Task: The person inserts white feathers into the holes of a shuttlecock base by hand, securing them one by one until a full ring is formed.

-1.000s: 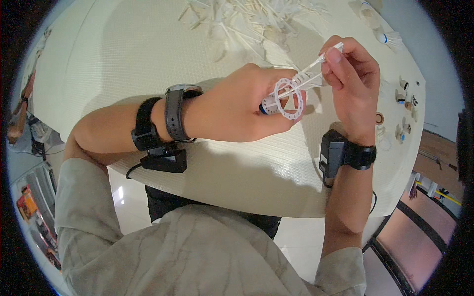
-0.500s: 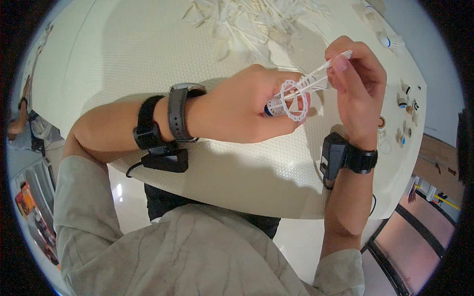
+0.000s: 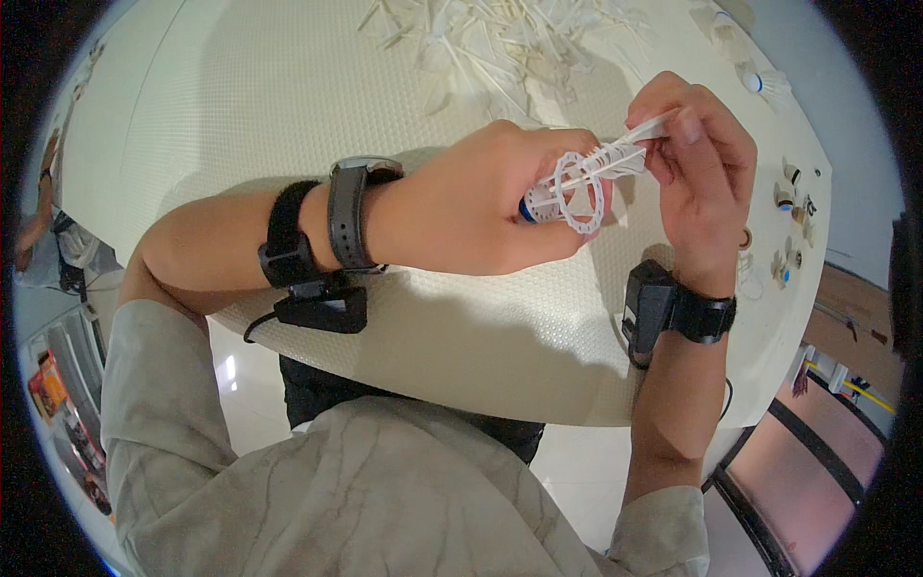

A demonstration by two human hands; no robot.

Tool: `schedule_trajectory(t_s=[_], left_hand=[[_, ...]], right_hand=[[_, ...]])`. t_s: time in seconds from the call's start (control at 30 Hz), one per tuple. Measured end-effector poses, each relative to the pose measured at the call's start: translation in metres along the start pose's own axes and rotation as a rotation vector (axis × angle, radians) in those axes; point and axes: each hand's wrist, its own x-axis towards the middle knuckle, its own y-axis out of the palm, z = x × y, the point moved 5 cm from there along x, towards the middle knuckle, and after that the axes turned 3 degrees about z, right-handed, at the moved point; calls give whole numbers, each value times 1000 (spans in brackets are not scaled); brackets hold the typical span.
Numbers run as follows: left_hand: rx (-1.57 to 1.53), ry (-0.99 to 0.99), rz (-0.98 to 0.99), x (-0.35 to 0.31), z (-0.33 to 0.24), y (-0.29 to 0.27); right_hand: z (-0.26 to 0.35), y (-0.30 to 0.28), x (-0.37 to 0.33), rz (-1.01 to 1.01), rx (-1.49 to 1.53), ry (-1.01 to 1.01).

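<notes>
Holding the frame (image 3: 544,200), your left hand (image 3: 505,197) is closed around it above the bench (image 3: 279,125), its fingers curled and partly out of sight. The frame is white and slotted, tilted so that its blue end sits low against your palm and its toothed ring (image 3: 600,213) faces right. Your right hand (image 3: 673,133) is up and to the right of the frame, thumb and fingertips pinched together on a white feather (image 3: 658,125). The feather slants from that pinch down toward the frame, with thin white shafts showing at the ring; you cannot tell from here where each tip ends.

Beyond the frame, away from you, lies a loose pile of white feathers (image 3: 481,48). Far off to the frame's upper right, near the bench edge, a shuttlecock (image 3: 766,85) with a blue band lies on its side. Right of the frame, past your right hand, are small round parts (image 3: 785,204), some dark, some blue, too small to make out well. Left of the frame, your wrist carries a watch (image 3: 348,226) and a black box (image 3: 327,308).
</notes>
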Motion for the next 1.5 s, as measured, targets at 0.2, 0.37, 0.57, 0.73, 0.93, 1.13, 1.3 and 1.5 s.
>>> schedule_trajectory(t_s=[0.2,0.37,0.57,0.73,0.93,1.13,1.3,1.5], left_hand=[[37,9,13,0,1,1],[42,42,6,0,0,1],[6,22,41,-1,0,1],[-98,-11,31,-1,3,3],[-160,-26,43,-1,3,4],[-62,2,44,-3,1,1],[5,54,5,-2,3,2],[31,-36,-8,-3,-4,0]], right_hand=[[3,0,1,20,-116,-125],[14,9,-3,-3,-268,-210],[19,11,-5,-14,-391,-308],[24,13,-9,-1,-466,-286],[25,17,-10,-5,-492,-336],[25,21,-10,-42,-485,-308],[33,25,-12,-48,-570,-269],[32,29,-10,-34,-582,-295]])
